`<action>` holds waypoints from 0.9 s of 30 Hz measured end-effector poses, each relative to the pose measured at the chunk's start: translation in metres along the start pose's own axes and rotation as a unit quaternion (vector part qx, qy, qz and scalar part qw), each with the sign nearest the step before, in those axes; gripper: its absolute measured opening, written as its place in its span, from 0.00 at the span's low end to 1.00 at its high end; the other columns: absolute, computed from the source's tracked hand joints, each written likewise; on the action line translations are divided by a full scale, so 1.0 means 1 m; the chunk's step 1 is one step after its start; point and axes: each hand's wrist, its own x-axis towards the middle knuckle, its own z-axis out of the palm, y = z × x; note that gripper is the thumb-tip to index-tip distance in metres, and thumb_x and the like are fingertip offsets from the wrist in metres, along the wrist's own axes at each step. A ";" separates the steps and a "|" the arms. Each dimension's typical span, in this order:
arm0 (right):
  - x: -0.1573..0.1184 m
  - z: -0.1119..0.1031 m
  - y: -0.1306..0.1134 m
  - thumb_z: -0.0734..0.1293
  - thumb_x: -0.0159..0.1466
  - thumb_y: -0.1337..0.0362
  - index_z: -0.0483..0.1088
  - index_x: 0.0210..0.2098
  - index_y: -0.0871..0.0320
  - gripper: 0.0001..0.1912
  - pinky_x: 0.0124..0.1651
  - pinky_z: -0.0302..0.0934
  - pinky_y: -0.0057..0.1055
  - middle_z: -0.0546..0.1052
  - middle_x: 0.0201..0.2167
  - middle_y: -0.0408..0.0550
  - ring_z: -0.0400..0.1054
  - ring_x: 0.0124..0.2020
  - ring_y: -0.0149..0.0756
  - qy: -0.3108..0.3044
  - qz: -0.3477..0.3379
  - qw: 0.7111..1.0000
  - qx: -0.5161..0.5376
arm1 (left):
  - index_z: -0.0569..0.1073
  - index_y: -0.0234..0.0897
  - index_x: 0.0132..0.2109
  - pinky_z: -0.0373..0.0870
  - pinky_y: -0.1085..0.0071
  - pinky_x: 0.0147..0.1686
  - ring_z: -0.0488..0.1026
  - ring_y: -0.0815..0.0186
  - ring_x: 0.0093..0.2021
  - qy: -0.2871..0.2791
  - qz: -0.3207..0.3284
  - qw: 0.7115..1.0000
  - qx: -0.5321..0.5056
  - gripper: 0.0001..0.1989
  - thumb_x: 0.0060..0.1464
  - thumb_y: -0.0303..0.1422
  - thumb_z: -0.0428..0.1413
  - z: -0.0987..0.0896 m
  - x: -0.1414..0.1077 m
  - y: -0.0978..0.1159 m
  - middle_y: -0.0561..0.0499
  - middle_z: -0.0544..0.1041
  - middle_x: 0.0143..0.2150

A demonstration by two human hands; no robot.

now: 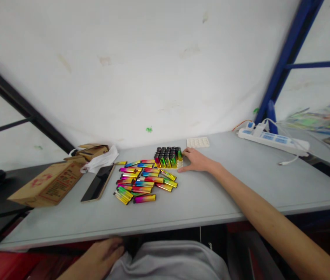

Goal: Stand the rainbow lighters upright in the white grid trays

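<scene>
My right hand (196, 160) reaches to the right end of a white tray (180, 165), gripping it with the thumb at the front corner and the fingers behind. Rows of lighters (167, 156) stand upright in this tray, black tops up, with shiny rainbow bodies. A pile of loose metallic lighters (147, 181) lies left of the tray and in front of it, in pink, blue, red, green and yellow. My left hand (105, 254) rests low by my lap, below the table edge. Its fingers are loosely curved and apart, with nothing visible in them.
A second white tray (198, 142) lies near the wall. To the left are a dark phone-like slab (98, 183), a cardboard box (50, 182), a smaller carton (92, 151) and white plastic (103, 158). A power strip (272, 140) with cables sits at the right.
</scene>
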 end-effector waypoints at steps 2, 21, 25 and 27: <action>0.000 0.000 -0.001 0.75 0.56 0.37 0.75 0.51 0.64 0.39 0.54 0.66 0.49 0.75 0.50 0.65 0.70 0.50 0.59 0.001 0.004 1.000 0.002 | 0.78 0.40 0.29 0.78 0.62 0.43 0.81 0.53 0.38 -0.014 -0.021 1.000 -0.011 0.25 0.64 0.48 0.45 -0.028 0.011 0.028 0.46 0.83 0.33; -0.006 -0.001 0.001 0.75 0.56 0.37 0.75 0.52 0.61 0.38 0.56 0.66 0.49 0.75 0.51 0.62 0.70 0.51 0.56 -0.005 0.021 1.000 0.016 | 0.80 0.42 0.53 0.77 0.68 0.44 0.80 0.57 0.47 0.199 0.247 0.943 0.099 0.18 0.60 0.42 0.58 -0.126 0.089 -0.012 0.46 0.83 0.51; -0.007 -0.001 0.002 0.75 0.56 0.37 0.75 0.53 0.61 0.38 0.57 0.66 0.51 0.74 0.52 0.62 0.70 0.52 0.57 -0.003 0.019 1.000 0.022 | 0.80 0.45 0.55 0.75 0.62 0.57 0.78 0.55 0.55 0.226 0.261 0.935 0.086 0.20 0.60 0.47 0.60 -0.109 0.083 -0.034 0.46 0.81 0.57; -0.008 -0.001 0.001 0.74 0.57 0.37 0.74 0.53 0.62 0.38 0.58 0.66 0.51 0.74 0.52 0.62 0.69 0.52 0.56 0.001 0.016 1.000 0.024 | 0.80 0.45 0.56 0.74 0.61 0.59 0.78 0.55 0.56 0.242 0.276 0.928 0.070 0.19 0.62 0.46 0.58 -0.098 0.086 -0.038 0.46 0.80 0.57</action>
